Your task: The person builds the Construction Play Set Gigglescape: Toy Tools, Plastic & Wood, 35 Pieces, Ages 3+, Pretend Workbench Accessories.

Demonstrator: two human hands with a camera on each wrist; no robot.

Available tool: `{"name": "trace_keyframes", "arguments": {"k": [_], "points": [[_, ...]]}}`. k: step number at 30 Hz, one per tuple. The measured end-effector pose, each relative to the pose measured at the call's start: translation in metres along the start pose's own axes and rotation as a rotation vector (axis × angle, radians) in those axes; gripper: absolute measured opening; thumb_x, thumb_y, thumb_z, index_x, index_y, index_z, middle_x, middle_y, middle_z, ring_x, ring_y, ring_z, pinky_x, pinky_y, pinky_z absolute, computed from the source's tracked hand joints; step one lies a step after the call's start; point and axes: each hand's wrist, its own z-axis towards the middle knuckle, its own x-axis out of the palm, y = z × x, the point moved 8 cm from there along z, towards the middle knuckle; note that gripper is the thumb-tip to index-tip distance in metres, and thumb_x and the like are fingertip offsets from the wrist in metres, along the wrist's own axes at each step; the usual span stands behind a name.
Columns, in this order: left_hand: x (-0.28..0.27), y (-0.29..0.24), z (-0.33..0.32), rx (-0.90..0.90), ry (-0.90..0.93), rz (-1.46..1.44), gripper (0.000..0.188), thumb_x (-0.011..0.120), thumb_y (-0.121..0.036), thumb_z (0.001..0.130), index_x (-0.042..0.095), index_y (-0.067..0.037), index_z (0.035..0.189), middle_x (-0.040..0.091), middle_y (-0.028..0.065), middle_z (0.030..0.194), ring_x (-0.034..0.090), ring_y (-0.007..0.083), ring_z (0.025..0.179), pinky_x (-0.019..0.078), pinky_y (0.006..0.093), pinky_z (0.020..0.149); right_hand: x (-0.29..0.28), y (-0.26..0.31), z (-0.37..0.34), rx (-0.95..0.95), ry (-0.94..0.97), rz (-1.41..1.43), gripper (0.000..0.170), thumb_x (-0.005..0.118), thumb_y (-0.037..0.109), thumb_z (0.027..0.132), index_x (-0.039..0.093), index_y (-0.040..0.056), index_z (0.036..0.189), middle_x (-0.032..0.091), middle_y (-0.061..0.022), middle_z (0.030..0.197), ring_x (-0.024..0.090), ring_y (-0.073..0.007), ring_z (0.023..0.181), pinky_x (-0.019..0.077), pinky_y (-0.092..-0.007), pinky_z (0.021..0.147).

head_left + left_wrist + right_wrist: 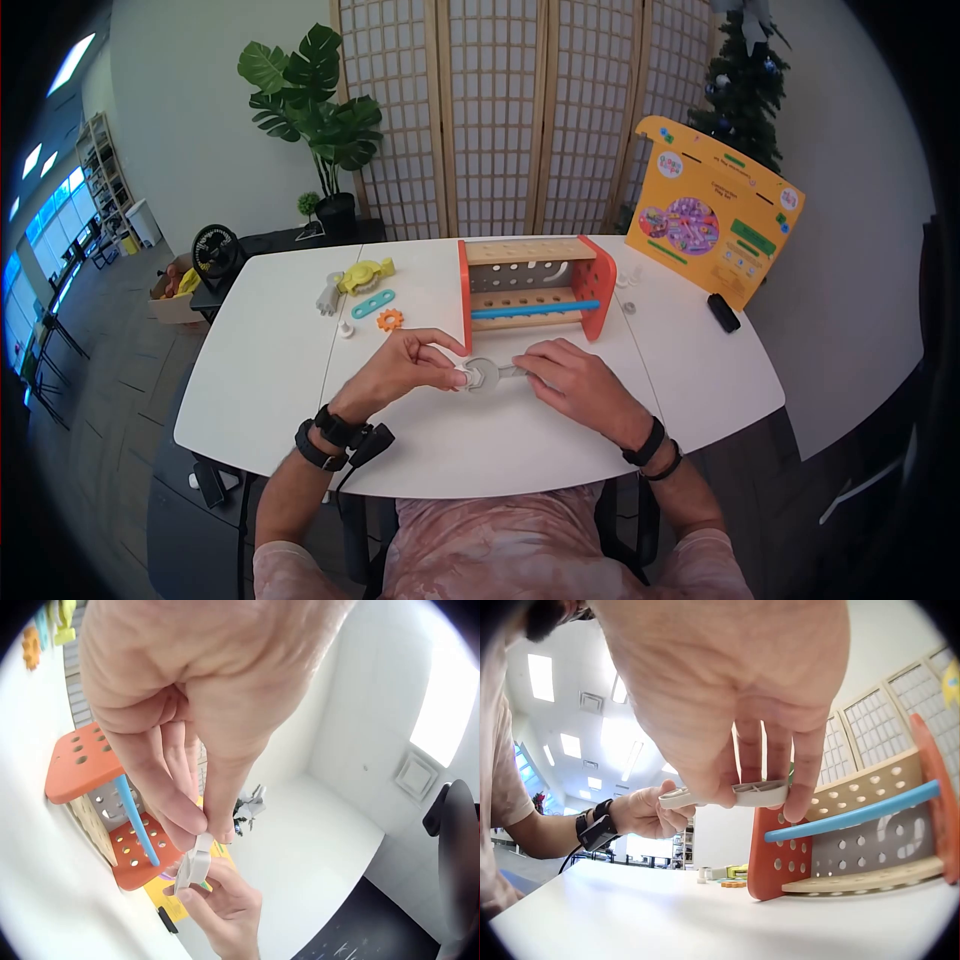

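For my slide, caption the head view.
Both hands hold a grey toy wrench before a red-sided wooden workbench.

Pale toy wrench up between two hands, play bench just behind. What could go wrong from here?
1. The left hand seems to pinch only the wrench's wide end by the fingertips; it may slip.
2. The play bench's red side panel is close behind; a swing by the right hand could knock it.
3. The orange gear lies near the left knuckles and might get brushed aside.
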Motion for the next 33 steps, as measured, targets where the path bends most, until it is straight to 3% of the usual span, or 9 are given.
{"name": "trace_keyframes", "arguments": {"k": [10, 13, 18, 22, 25, 29, 33], "points": [[-0.001, 0.006, -0.002, 0.059, -0.127, -0.061, 0.029, 0.085, -0.005, 0.095, 0.073, -0.002, 0.121, 0.082, 0.0049, 0.094, 0.076, 0.0078, 0.088, 0.0585, 0.0228, 0.08, 0.005, 0.006, -0.004, 0.019, -0.003, 0.043, 0.037, 0.072, 0.01, 0.097, 0.072, 0.0057, 0.134, 0.069, -0.0067, 0.117, 0.069, -0.0258, 0.108, 0.0594, -0.0385, 0.092], [0.001, 0.009, -0.002, 0.033, -0.103, -0.076, 0.025, 0.083, -0.008, 0.098, 0.073, -0.002, 0.12, 0.082, 0.0045, 0.099, 0.076, 0.0079, 0.093, 0.0598, 0.0223, 0.083, 0.006, 0.006, -0.003, 0.022, -0.013, 0.05, 0.038, 0.072, 0.01, 0.097, 0.072, 0.0057, 0.135, 0.069, -0.0069, 0.116, 0.069, -0.0258, 0.107, 0.0592, -0.0383, 0.093], [0.0, 0.012, 0.0, -0.047, -0.09, -0.298, 0.023, 0.071, -0.012, 0.107, 0.072, 0.0, 0.128, 0.078, 0.0078, 0.122, 0.076, 0.0117, 0.108, 0.0634, 0.0238, 0.097, 0.003, 0.004, -0.004, 0.022, -0.041, 0.1, 0.039, 0.073, 0.008, 0.097, 0.072, 0.0044, 0.136, 0.07, -0.0088, 0.115, 0.071, -0.0278, 0.103, 0.0598, -0.0369, 0.09], [0.005, 0.004, 0.0, 0.022, -0.084, -0.298, 0.027, 0.069, -0.01, 0.108, 0.069, -0.001, 0.134, 0.077, 0.0084, 0.126, 0.076, 0.0132, 0.111, 0.0629, 0.0237, 0.1, 0.017, -0.005, -0.007, 0.22, 0.003, 0.451, 0.038, 0.071, 0.009, 0.102, 0.072, 0.0024, 0.139, 0.073, -0.0116, 0.113, 0.075, -0.0245, 0.095, 0.0641, -0.0344, 0.085], [0.003, 0.005, 0.004, 0.046, -0.105, -0.3, 0.029, 0.069, -0.008, 0.108, 0.067, -0.002, 0.136, 0.08, 0.0085, 0.118, 0.076, 0.0149, 0.114, 0.0617, 0.0236, 0.101, 0.04, -0.009, -0.011, 0.342, 0.044, 0.761, 0.038, 0.069, 0.008, 0.106, 0.068, -0.0007, 0.143, 0.073, -0.0118, 0.116, 0.076, -0.0207, 0.098, 0.0664, -0.0336, 0.086], [-0.002, 0.009, 0.008, 0.049, -0.155, -0.298, 0.018, 0.072, -0.009, 0.106, 0.068, -0.004, 0.123, 0.081, 0.0088, 0.114, 0.078, 0.0146, 0.108, 0.0616, 0.023, 0.098, 0.077, -0.009, -0.021, 0.548, 0.145, 1.261, 0.04, 0.062, 0.01, 0.112, 0.06, -0.0078, 0.148, 0.071, -0.0131, 0.128, 0.074, -0.0207, 0.107, 0.067, -0.0362, 0.09], [-0.009, 0.017, 0.013, 0.063, -0.19, -0.25, 0.013, 0.074, -0.011, 0.106, 0.067, -0.005, 0.115, 0.081, 0.0079, 0.108, 0.079, 0.014, 0.102, 0.0622, 0.0235, 0.095, 0.087, 0.0, -0.024, 0.618, 0.229, 1.427, 0.043, 0.057, 0.016, 0.116, 0.055, -0.0068, 0.152, 0.068, -0.0133, 0.136, 0.073, -0.0206, 0.114, 0.0651, -0.0377, 0.096]]}}
